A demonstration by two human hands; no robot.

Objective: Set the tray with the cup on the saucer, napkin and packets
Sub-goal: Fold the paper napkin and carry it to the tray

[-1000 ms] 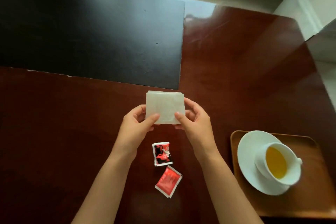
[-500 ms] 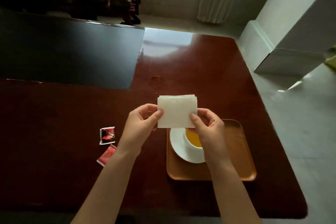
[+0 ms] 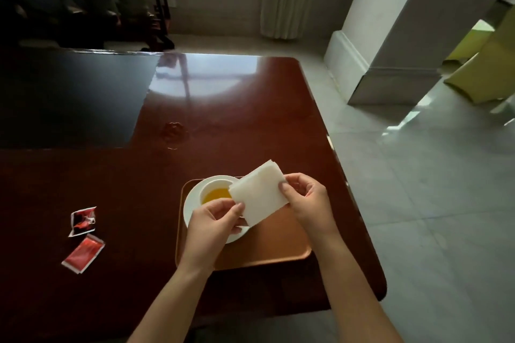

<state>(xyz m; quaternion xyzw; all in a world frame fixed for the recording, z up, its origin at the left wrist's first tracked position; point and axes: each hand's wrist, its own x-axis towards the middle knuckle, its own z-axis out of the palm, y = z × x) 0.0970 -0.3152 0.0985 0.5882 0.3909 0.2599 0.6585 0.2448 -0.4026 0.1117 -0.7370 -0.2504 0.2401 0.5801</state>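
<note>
Both hands hold a folded white napkin tilted above the brown tray. My left hand pinches its lower left corner and my right hand grips its right edge. Under the napkin's left side, a white cup of yellow liquid stands on a white saucer in the tray's left half. My left hand hides part of the saucer. Two red packets lie on the dark wooden table to the left of the tray.
A black mat covers the table's far left. The table's right edge and rounded near corner lie close to the tray. Beyond it are a pale tiled floor, a white pillar, dark chairs at the back and yellow objects at far right.
The napkin and both hands have moved right and down over the tray, and the napkin has tilted. The view has shifted so the tray now sits in the middle.
</note>
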